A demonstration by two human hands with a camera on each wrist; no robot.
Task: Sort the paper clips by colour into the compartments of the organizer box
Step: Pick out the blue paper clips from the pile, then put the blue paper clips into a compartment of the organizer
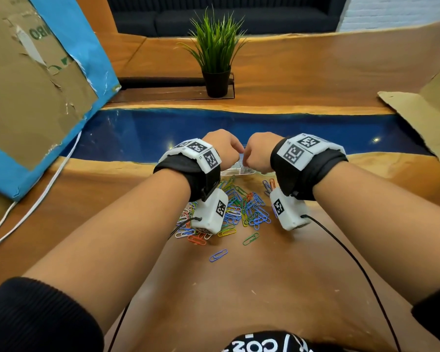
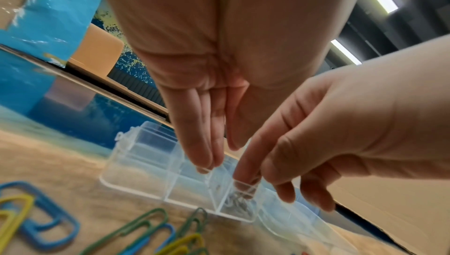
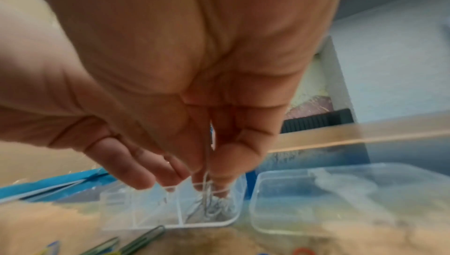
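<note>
A clear organizer box (image 1: 236, 170) lies past a heap of coloured paper clips (image 1: 241, 207), mostly hidden by both hands. My left hand (image 2: 219, 157) points straight fingers down, and their tips touch a divider of the box (image 2: 146, 163). My right hand (image 3: 208, 178) pinches a thin silvery clip (image 3: 207, 184) between thumb and fingers. It hangs just over the near right compartment, where several silvery clips (image 3: 209, 209) lie. The other compartments that show look empty. In the head view the left hand (image 1: 222, 148) and right hand (image 1: 258, 153) almost meet above the box.
The box's open clear lid (image 3: 316, 191) lies to the right of the compartments. A potted plant (image 1: 216, 59) stands at the back. Cardboard with blue edging (image 1: 36, 85) leans at the left, and a cardboard sheet (image 1: 422, 118) at the right. A white cable (image 1: 36, 199) runs along the left.
</note>
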